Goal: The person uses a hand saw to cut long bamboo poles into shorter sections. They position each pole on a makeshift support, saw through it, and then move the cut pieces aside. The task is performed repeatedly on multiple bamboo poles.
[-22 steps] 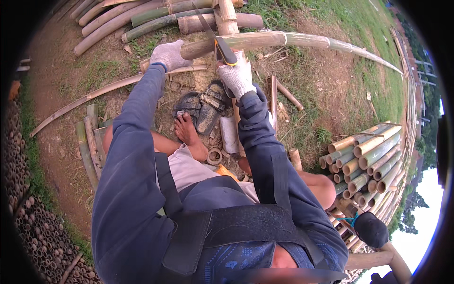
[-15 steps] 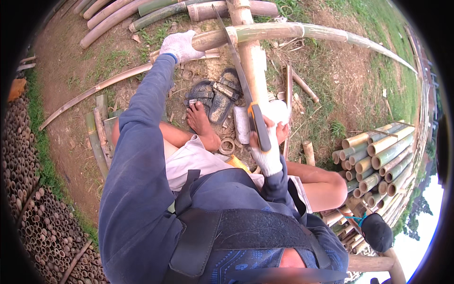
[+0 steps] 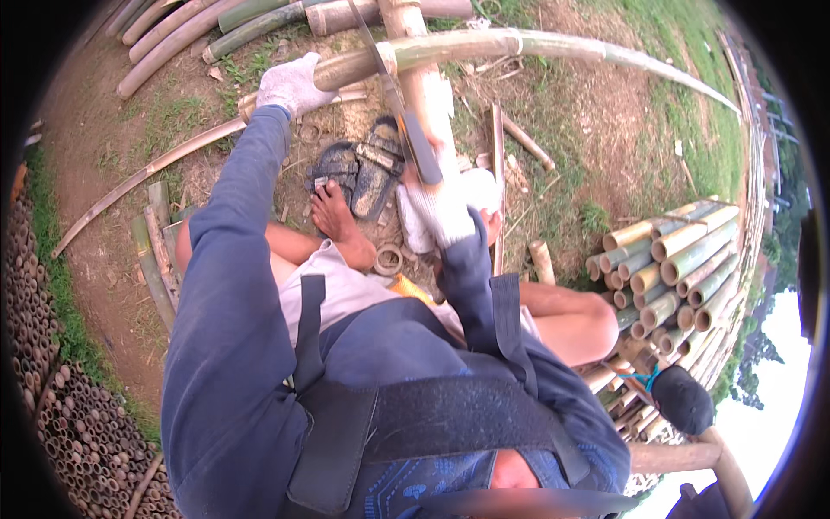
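Observation:
My left hand [image 3: 294, 86], in a whitish work glove, is wrapped round a long bamboo pole [image 3: 553, 45] close to its left end. The pole lies crosswise over a thicker bamboo log [image 3: 424, 93] that points away from me. In my gloved right hand [image 3: 439, 201] is a hand saw [image 3: 389, 91], gripped by its dark and orange handle. Its blade slants up across the pole, just left of where pole and log cross. How deep the teeth sit in the bamboo I cannot tell.
Black sandals [image 3: 367, 169] lie between my bare feet, near a cut bamboo ring [image 3: 388, 259]. Stacked bamboo poles [image 3: 683, 268] stand at the right, with a person in a dark cap [image 3: 683, 400] beyond. Many short bamboo pieces [image 3: 86, 424] are piled at the lower left.
My right hand has pushed the saw forward, away from my body, so more of the blade is past the pole. My left hand keeps its hold. The whole view has shifted slightly.

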`<act>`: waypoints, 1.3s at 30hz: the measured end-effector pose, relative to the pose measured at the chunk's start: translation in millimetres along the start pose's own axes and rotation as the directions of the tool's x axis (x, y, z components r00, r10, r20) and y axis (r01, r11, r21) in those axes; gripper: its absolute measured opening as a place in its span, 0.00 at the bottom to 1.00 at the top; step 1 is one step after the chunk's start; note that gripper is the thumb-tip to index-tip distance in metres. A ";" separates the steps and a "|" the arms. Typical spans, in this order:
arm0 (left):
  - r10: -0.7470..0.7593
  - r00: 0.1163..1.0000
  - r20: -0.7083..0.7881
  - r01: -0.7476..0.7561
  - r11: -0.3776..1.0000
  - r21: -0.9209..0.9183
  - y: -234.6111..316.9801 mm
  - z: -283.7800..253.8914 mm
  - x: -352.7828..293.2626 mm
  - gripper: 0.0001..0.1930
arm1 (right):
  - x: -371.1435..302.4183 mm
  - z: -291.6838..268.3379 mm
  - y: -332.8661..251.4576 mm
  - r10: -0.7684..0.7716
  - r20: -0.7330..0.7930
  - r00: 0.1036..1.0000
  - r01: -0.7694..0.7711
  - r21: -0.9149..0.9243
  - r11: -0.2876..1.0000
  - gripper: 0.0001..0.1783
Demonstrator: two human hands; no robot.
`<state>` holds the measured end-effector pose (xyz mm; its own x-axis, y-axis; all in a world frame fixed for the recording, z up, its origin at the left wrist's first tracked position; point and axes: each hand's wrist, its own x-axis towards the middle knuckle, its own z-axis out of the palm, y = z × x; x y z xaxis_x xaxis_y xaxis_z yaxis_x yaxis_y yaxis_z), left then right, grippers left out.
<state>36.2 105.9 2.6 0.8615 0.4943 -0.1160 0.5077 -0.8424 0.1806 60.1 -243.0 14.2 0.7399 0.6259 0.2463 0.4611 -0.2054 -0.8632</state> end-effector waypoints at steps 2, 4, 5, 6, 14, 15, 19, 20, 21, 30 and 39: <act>0.031 0.998 0.047 -0.029 0.999 -0.026 -8.9 4.8 6.8 0.41 | -78.6 -43.9 -32.8 0.014 0.033 0.999 -0.015 0.042 0.999 0.31; 0.050 0.997 0.054 -0.049 0.999 -0.019 -13.7 11.6 14.5 0.42 | -128.0 -74.0 -58.3 0.110 0.067 0.992 -0.114 0.054 0.992 0.31; 0.029 0.998 0.060 -0.027 0.999 -0.031 -13.9 14.9 15.5 0.40 | -128.9 -76.1 -61.4 0.055 0.039 0.998 -0.056 0.044 0.997 0.30; 0.019 0.998 0.051 -0.017 0.999 -0.035 -13.4 16.9 15.0 0.38 | -117.3 -71.2 -59.8 0.028 0.029 0.999 -0.029 0.028 0.999 0.30; 0.007 0.999 0.032 -0.008 0.999 0.042 -4.6 -6.6 6.0 0.40 | 126.3 60.7 40.2 0.057 0.005 0.998 -0.057 -0.062 0.996 0.28; 0.034 0.996 0.083 -0.038 0.998 0.041 -5.1 -6.6 5.5 0.40 | 101.9 49.6 34.7 -0.054 -0.024 0.998 0.054 0.012 0.998 0.28; 0.028 0.998 0.058 -0.027 0.999 -0.021 -12.0 3.9 10.3 0.42 | -59.0 -28.8 -26.6 0.095 0.040 0.995 -0.097 0.047 0.994 0.31; 0.034 0.998 0.052 -0.033 0.999 -0.015 -14.7 7.4 13.3 0.43 | -92.4 -46.9 -37.8 0.140 0.034 0.990 -0.143 0.097 0.985 0.32; 0.029 0.999 0.042 -0.028 0.999 -0.023 -15.3 11.6 15.9 0.43 | -118.7 -60.4 -50.6 0.244 0.036 0.969 -0.246 0.232 0.941 0.33; -0.007 0.999 0.037 0.007 1.000 -0.001 -4.2 -2.5 8.9 0.42 | 102.3 33.3 47.8 -0.107 0.125 0.986 0.125 -0.144 0.982 0.30; 0.044 0.998 0.054 -0.043 0.999 -0.027 -11.9 17.7 3.9 0.40 | -127.9 -84.5 -55.0 0.135 0.156 0.978 -0.129 -0.046 0.991 0.32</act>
<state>33.3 114.0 -17.4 0.8815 0.4441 -0.1605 0.4702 -0.8567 0.2119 -18.6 -375.3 67.5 0.7099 0.7021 0.0558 0.3833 -0.3187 -0.8669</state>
